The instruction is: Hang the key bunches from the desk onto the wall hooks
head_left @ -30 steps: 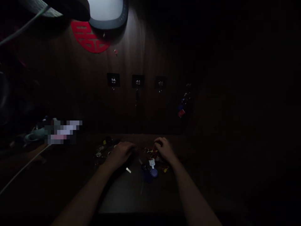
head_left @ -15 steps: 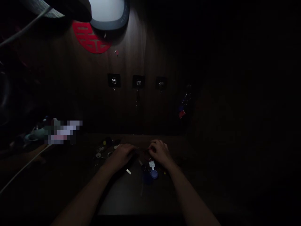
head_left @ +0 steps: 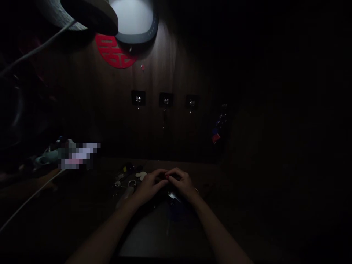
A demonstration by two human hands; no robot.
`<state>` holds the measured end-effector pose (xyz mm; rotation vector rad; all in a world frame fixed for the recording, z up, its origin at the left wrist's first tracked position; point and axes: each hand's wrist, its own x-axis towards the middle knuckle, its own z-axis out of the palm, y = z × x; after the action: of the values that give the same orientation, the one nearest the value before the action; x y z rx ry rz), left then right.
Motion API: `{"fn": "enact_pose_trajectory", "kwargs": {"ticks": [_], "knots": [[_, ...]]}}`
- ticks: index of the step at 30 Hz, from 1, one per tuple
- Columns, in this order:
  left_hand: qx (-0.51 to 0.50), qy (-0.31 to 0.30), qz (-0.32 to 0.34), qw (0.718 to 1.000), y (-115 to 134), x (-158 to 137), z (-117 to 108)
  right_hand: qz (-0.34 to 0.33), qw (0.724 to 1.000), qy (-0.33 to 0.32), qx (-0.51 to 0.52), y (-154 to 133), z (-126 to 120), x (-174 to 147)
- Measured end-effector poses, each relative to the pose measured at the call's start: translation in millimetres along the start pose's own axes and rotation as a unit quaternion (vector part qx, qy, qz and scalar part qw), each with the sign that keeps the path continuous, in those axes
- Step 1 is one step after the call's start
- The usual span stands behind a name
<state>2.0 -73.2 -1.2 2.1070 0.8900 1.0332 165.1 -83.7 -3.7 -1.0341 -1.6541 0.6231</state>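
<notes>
In the dim light, my left hand (head_left: 150,184) and my right hand (head_left: 183,183) meet over the desk, fingertips together. A small red object (head_left: 167,177) shows at the tips of my right thumb and fingers; its kind is too dark to tell. My left fingers are bent in against the same spot, and what they grip is hidden. Just below my hands lie a shiny pale piece (head_left: 173,197) and a dark blue patch (head_left: 177,212). Beside my left hand are a metal ring (head_left: 132,183) and a round whitish disc (head_left: 142,175).
Small dark and metallic items (head_left: 118,180) lie farther left on the desk (head_left: 145,234). A white cable (head_left: 30,202) runs along the left, near a blurred-out bright object (head_left: 82,152). Several hooks (head_left: 166,99) line the wall; a lamp (head_left: 90,16) hangs upper left.
My hands have come together from a gap apart. The blue round tag and white tag below my right hand no longer show. The whole view has shifted slightly.
</notes>
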Motion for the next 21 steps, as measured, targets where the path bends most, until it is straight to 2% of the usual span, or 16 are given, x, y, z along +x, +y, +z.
{"fn": "enact_pose_trajectory", "kwargs": {"ticks": [3,8,10,14,16,19,21], "knots": [[-0.005,0.030,-0.020,0.999,-6.4,2.8,-4.7,-0.004,1.000,0.016,0.001,3.5,-1.8,1.5],[-0.017,0.112,-0.058,0.992,-19.7,9.3,-15.8,0.049,0.997,0.065,-0.008,6.1,-11.3,3.7],[-0.050,0.138,-0.077,0.986,-21.4,11.0,-19.0,0.048,0.997,0.050,-0.037,7.1,-13.1,2.4],[-0.140,0.172,-0.125,0.967,-22.5,12.6,-22.6,0.053,0.988,-0.055,-0.135,10.3,-12.2,-3.7],[-0.181,0.180,-0.144,0.956,-25.5,13.2,-23.7,0.062,0.979,-0.080,-0.177,12.2,-11.6,-6.2],[-0.219,0.200,-0.151,0.943,-32.2,14.2,-25.8,0.073,0.974,-0.063,-0.207,15.6,-13.4,-6.1],[-0.218,0.207,-0.152,0.942,-35.0,14.6,-27.7,0.073,0.977,-0.025,-0.198,18.8,-16.0,-3.1]]}}
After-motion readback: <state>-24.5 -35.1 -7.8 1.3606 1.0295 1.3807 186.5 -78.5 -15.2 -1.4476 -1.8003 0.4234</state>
